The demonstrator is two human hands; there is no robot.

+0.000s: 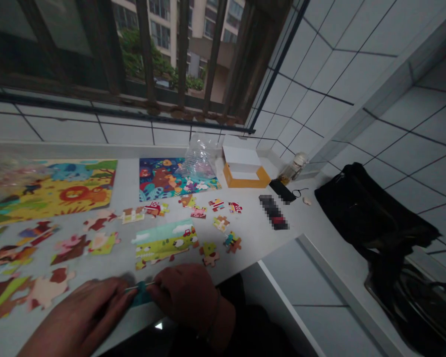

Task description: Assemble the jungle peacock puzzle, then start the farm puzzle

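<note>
Near the front edge of the white table, my left hand [91, 312] and my right hand [188, 292] pinch a teal puzzle piece [143, 293] between them, one at each side. Its surface is mostly covered by my fingers. Just beyond the hands lies a joined puzzle section [167, 242] with sheep, a red car and green fields. Loose pieces lie around it, among them a cow piece [50, 288] to the left, a green and pink piece [209, 254] and a teal and brown piece [232, 241] to the right.
An animal picture sheet [85, 186] and a dark blue one [159, 178] lie at the back. Plastic wrap [200, 156] and an open yellow box [247, 182] are beside them. A bottle [293, 168], a black case [281, 191] and a black bag [371, 208] are on the right.
</note>
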